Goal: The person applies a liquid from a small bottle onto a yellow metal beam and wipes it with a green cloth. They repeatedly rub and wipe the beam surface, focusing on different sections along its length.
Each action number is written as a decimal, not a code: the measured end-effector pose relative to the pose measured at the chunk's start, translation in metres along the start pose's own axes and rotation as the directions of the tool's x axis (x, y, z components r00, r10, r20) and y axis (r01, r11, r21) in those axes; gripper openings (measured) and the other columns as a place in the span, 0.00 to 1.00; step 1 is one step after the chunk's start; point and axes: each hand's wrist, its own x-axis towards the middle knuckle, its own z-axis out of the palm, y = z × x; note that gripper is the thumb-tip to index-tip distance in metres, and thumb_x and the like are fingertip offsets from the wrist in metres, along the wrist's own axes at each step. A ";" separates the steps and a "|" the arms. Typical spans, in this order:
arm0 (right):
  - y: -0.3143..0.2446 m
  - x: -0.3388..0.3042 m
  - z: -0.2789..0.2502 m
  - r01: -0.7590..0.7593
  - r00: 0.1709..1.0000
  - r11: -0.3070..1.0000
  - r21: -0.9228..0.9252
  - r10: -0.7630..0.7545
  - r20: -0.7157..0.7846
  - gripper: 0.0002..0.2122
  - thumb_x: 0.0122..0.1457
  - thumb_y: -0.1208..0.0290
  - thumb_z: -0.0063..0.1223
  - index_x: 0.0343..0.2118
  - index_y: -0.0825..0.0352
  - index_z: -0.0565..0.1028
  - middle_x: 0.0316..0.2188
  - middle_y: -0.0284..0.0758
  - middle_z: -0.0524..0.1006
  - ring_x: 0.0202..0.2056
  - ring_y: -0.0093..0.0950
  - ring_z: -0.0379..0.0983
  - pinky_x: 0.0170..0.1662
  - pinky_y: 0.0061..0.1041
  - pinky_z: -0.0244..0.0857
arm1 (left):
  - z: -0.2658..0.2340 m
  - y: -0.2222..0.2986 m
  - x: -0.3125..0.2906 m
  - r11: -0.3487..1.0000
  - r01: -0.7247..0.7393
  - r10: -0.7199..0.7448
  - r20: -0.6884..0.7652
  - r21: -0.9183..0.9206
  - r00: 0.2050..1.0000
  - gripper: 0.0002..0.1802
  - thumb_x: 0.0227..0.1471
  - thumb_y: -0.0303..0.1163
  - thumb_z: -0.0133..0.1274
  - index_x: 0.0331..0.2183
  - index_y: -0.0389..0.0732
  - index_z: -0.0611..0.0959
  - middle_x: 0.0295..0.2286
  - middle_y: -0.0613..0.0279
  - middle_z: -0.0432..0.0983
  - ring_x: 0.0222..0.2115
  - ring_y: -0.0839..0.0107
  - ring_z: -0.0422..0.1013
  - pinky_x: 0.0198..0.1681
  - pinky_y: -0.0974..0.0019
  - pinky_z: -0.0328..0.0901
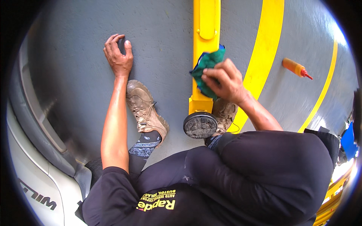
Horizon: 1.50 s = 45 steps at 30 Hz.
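Observation:
A long yellow metal lift arm (206, 41) runs down the middle of the view and ends in a round black rubber pad (200, 125). My right hand (227, 81) grips a green cloth (209, 62) with dark blue edging and presses it on the arm's top face, a little above the pad. The cloth hides part of the arm under it. My left hand (118, 56) is off to the left over the grey floor, fingers loosely curved and apart from the thumb, with nothing visible in it.
An orange squeeze bottle (294, 67) with a red nozzle lies on the floor to the right. Yellow stripes (264, 41) cross the grey floor. A light-coloured vehicle (41, 177) stands close at my left. My brown shoes (145, 107) are on both sides of the pad.

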 end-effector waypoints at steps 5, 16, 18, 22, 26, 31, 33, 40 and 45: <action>0.045 0.079 -0.006 -0.183 0.938 0.983 0.010 0.178 -0.298 0.07 0.65 0.76 0.71 0.43 0.65 0.83 0.38 0.38 0.80 0.36 0.39 0.81 0.39 0.35 0.79 | -0.001 0.004 0.001 1.000 0.030 -0.030 0.007 -0.002 1.000 0.17 0.66 0.38 0.60 0.54 0.47 0.85 0.59 0.59 0.76 0.60 0.55 0.71 0.66 0.50 0.65; 0.031 0.145 -0.007 -0.127 0.989 0.899 -0.420 0.148 0.016 0.19 0.68 0.62 0.67 0.59 0.61 0.82 0.49 0.40 0.74 0.51 0.37 0.72 0.56 0.39 0.75 | -0.007 0.012 0.002 0.994 0.107 -0.105 0.051 -0.035 0.993 0.17 0.68 0.38 0.58 0.55 0.45 0.83 0.59 0.58 0.75 0.61 0.54 0.70 0.67 0.48 0.63; 0.023 0.131 -0.005 -0.071 0.983 0.920 -0.386 0.130 0.130 0.20 0.68 0.62 0.67 0.60 0.62 0.81 0.51 0.41 0.74 0.51 0.39 0.74 0.56 0.41 0.76 | -0.008 0.010 -0.001 0.994 0.108 -0.107 0.047 -0.016 0.993 0.17 0.66 0.38 0.59 0.54 0.46 0.83 0.59 0.59 0.75 0.60 0.55 0.70 0.66 0.47 0.64; 0.036 0.143 -0.025 -0.099 0.988 0.968 -0.232 0.124 0.095 0.21 0.69 0.64 0.66 0.62 0.63 0.79 0.53 0.45 0.75 0.52 0.46 0.79 0.55 0.46 0.78 | -0.007 0.009 0.000 0.993 0.104 -0.103 0.033 -0.051 0.994 0.17 0.66 0.37 0.59 0.54 0.46 0.83 0.59 0.59 0.75 0.60 0.54 0.70 0.67 0.47 0.64; 0.060 0.165 -0.028 -0.395 0.918 0.903 -0.166 0.381 -0.109 0.18 0.69 0.66 0.66 0.58 0.65 0.78 0.49 0.46 0.77 0.50 0.50 0.81 0.54 0.47 0.81 | -0.008 0.015 0.003 0.990 0.126 -0.124 0.038 -0.056 0.992 0.16 0.67 0.38 0.58 0.53 0.45 0.83 0.59 0.58 0.75 0.60 0.54 0.70 0.67 0.48 0.65; 0.036 0.135 -0.045 -0.012 0.975 0.986 -0.165 0.048 0.217 0.13 0.67 0.68 0.70 0.52 0.63 0.84 0.46 0.41 0.79 0.44 0.42 0.83 0.51 0.43 0.83 | -0.007 0.013 0.002 0.990 0.130 -0.129 0.028 -0.052 0.991 0.16 0.66 0.38 0.58 0.53 0.46 0.83 0.58 0.59 0.75 0.59 0.55 0.71 0.65 0.48 0.66; 0.046 0.158 -0.069 -0.058 0.976 0.991 -0.121 0.082 0.202 0.10 0.66 0.68 0.70 0.49 0.62 0.87 0.46 0.41 0.80 0.42 0.41 0.83 0.48 0.42 0.81 | -0.009 0.012 -0.001 0.988 0.146 -0.145 0.033 -0.048 0.989 0.16 0.66 0.38 0.58 0.53 0.46 0.83 0.59 0.59 0.75 0.59 0.55 0.71 0.65 0.48 0.66; 0.124 0.262 -0.062 -0.096 0.993 0.846 -0.524 0.044 -0.112 0.17 0.72 0.60 0.65 0.60 0.57 0.87 0.51 0.38 0.81 0.55 0.39 0.77 0.56 0.40 0.77 | -0.003 0.020 0.012 0.990 0.111 -0.109 0.027 -0.092 0.994 0.16 0.67 0.38 0.59 0.53 0.46 0.83 0.59 0.58 0.75 0.59 0.54 0.71 0.65 0.48 0.65; 0.091 0.235 -0.020 0.071 0.997 0.873 -0.482 -0.043 0.069 0.16 0.75 0.58 0.60 0.58 0.57 0.88 0.48 0.38 0.81 0.51 0.40 0.82 0.56 0.41 0.78 | -0.011 0.009 -0.004 0.988 0.140 -0.139 0.022 -0.063 0.990 0.16 0.67 0.38 0.59 0.53 0.46 0.83 0.59 0.58 0.75 0.59 0.54 0.72 0.65 0.48 0.65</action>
